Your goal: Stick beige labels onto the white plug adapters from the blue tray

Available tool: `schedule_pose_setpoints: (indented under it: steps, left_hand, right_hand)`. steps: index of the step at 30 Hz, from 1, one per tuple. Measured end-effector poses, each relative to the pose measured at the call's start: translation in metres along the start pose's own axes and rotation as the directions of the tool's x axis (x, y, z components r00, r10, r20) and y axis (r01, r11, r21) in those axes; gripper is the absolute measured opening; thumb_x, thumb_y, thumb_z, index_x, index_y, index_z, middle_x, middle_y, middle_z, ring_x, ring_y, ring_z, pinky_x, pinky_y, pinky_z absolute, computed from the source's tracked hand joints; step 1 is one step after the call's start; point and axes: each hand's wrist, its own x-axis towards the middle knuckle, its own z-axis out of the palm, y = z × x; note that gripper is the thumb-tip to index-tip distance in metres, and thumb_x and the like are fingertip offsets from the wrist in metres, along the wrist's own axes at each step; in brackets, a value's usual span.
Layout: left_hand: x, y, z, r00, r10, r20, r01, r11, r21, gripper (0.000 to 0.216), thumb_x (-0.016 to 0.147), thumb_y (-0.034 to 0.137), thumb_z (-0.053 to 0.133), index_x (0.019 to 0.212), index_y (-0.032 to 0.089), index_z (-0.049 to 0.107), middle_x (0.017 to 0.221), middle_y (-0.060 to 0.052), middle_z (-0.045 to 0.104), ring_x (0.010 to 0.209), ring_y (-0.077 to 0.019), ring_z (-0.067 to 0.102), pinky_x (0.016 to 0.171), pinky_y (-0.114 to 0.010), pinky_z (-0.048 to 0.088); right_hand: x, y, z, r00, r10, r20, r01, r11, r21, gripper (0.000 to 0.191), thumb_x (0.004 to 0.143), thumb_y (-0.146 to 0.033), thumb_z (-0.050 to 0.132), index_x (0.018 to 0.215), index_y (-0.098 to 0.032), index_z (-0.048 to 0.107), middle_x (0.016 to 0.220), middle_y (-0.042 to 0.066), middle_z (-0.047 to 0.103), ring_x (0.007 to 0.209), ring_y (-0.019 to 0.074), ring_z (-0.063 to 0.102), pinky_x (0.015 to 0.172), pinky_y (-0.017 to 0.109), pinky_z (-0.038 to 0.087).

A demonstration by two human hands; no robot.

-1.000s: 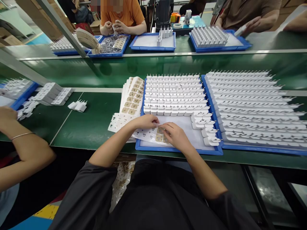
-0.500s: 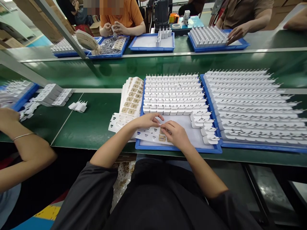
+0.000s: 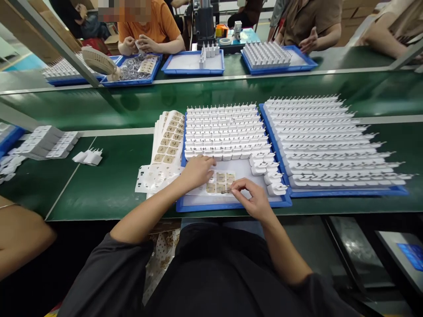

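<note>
A white sticker sheet (image 3: pixel 197 190) with a few tan labels (image 3: pixel 220 177) lies over the front of the near blue tray (image 3: pixel 231 207). My left hand (image 3: pixel 197 171) rests over this sheet, fingers stretched to the right and apart from the thumb, with nothing seen in them. Between the thumb and fingers of my right hand (image 3: pixel 253 198) is a slim metal tool that looks like tweezers (image 3: pixel 226 191), its tip at the lower labels. Rows of white plug housings (image 3: pixel 224 132) with upright pins fill the tray's back; several more stand along its right side (image 3: pixel 272 176).
Right of it, another blue tray (image 3: pixel 346 192) holds dense rows of white plugs (image 3: pixel 327 145). Stacked label sheets (image 3: pixel 168 136) lie left. Farther left are loose plugs (image 3: pixel 89 156), white parts (image 3: pixel 46 143) and a neighbour's arm (image 3: pixel 24 237). Co-workers sit across behind trays and a fan (image 3: pixel 99 61).
My hands have parted. My right hand moved right and lower, with the thin tool now showing; my left hand lies flatter over the sheet. The view has shifted right.
</note>
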Motion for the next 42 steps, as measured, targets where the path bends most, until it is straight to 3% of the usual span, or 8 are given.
schedule_pose_setpoints:
  steps: [3, 7, 12, 18, 22, 30, 35, 42]
  left_hand:
    - [0.01, 0.034, 0.007, 0.957, 0.267, -0.11, -0.247, 0.954, 0.169, 0.034, 0.093, 0.027, 0.062, 0.126, 0.018, 0.066, 0.124, -0.014, 0.072, 0.12, -0.0335, 0.063, 0.104, -0.047, 0.048]
    - [0.04, 0.078, 0.025, 0.749, 0.661, -0.047, -0.606, 0.711, 0.358, 0.052, 0.1, 0.027, 0.058, 0.151, 0.021, 0.05, 0.158, -0.011, 0.053, 0.135, -0.03, 0.056, 0.108, -0.043, 0.045]
    - [0.065, 0.089, 0.045, 0.627, 0.773, 0.096, -0.707, 0.513, 0.488, 0.049, 0.105, 0.029, 0.051, 0.152, 0.015, 0.048, 0.164, -0.011, 0.045, 0.145, -0.0283, 0.048, 0.115, -0.041, 0.039]
    - [0.048, 0.081, 0.047, 0.801, 0.598, 0.008, -0.524, 0.695, 0.493, 0.038, 0.104, 0.043, 0.054, 0.125, 0.012, 0.062, 0.118, -0.014, 0.071, 0.105, -0.0259, 0.069, 0.082, -0.034, 0.05]
    - [0.042, 0.083, 0.051, 0.923, 0.385, 0.018, -0.354, 0.828, 0.435, 0.049, 0.095, 0.051, 0.066, 0.124, 0.011, 0.06, 0.123, -0.016, 0.067, 0.105, -0.0293, 0.069, 0.073, -0.033, 0.051]
    - [0.027, 0.074, 0.027, 0.977, 0.213, -0.015, -0.213, 0.977, -0.009, 0.034, 0.088, 0.028, 0.071, 0.118, 0.019, 0.057, 0.117, -0.01, 0.071, 0.104, -0.0292, 0.071, 0.085, -0.04, 0.058]
    - [-0.032, 0.048, 0.015, 0.946, 0.204, -0.251, -0.315, 0.756, -0.574, 0.039, 0.084, 0.028, 0.078, 0.115, 0.023, 0.055, 0.115, -0.007, 0.071, 0.103, -0.0211, 0.072, 0.092, -0.035, 0.059]
    - [-0.081, 0.03, 0.046, 0.938, 0.12, -0.326, -0.346, 0.409, -0.844, 0.045, 0.088, 0.027, 0.078, 0.125, 0.023, 0.053, 0.124, -0.013, 0.074, 0.113, -0.024, 0.074, 0.095, -0.036, 0.058]
  right_hand:
    - [-0.01, -0.005, -0.004, 0.999, 0.029, -0.028, -0.029, 1.0, 0.001, 0.005, 0.098, -0.019, 0.062, 0.094, -0.021, 0.064, 0.088, 0.004, 0.072, 0.082, 0.017, 0.068, 0.075, 0.03, 0.055]
    - [-0.015, -0.01, -0.004, 0.999, 0.004, -0.046, -0.004, 1.0, -0.007, 0.007, 0.095, -0.017, 0.065, 0.09, -0.022, 0.064, 0.083, 0.002, 0.071, 0.078, 0.0174, 0.067, 0.075, 0.032, 0.054]
    - [-0.025, -0.013, -0.011, 0.999, -0.002, -0.046, 0.002, 1.0, 0.009, 0.01, 0.092, -0.013, 0.066, 0.089, -0.023, 0.063, 0.083, 0.002, 0.069, 0.078, 0.0175, 0.065, 0.074, 0.031, 0.054]
    - [-0.031, -0.012, -0.022, 0.996, 0.006, -0.085, -0.004, 0.999, 0.034, 0.01, 0.092, -0.014, 0.066, 0.088, -0.023, 0.065, 0.089, 0.004, 0.064, 0.082, 0.0183, 0.064, 0.073, 0.031, 0.055]
    - [-0.03, -0.008, -0.019, 0.998, 0.011, -0.056, -0.006, 0.997, 0.078, 0.009, 0.093, -0.015, 0.066, 0.091, -0.023, 0.065, 0.089, 0.004, 0.068, 0.083, 0.0187, 0.066, 0.075, 0.033, 0.055]
    - [-0.034, -0.006, -0.014, 0.986, 0.127, -0.11, -0.094, 0.959, 0.268, 0.006, 0.096, -0.019, 0.067, 0.096, -0.024, 0.069, 0.087, 0.003, 0.068, 0.083, 0.0179, 0.065, 0.075, 0.032, 0.053]
    - [-0.028, -0.014, -0.008, 0.969, 0.199, -0.149, -0.093, 0.845, 0.526, 0.006, 0.096, -0.02, 0.068, 0.096, -0.025, 0.072, 0.084, 0.002, 0.068, 0.08, 0.0153, 0.065, 0.07, 0.027, 0.053]
    - [-0.002, -0.035, 0.012, 0.982, 0.183, -0.056, -0.098, 0.732, 0.675, 0.007, 0.092, -0.02, 0.074, 0.095, -0.026, 0.075, 0.085, 0.002, 0.071, 0.083, 0.0153, 0.068, 0.074, 0.028, 0.056]
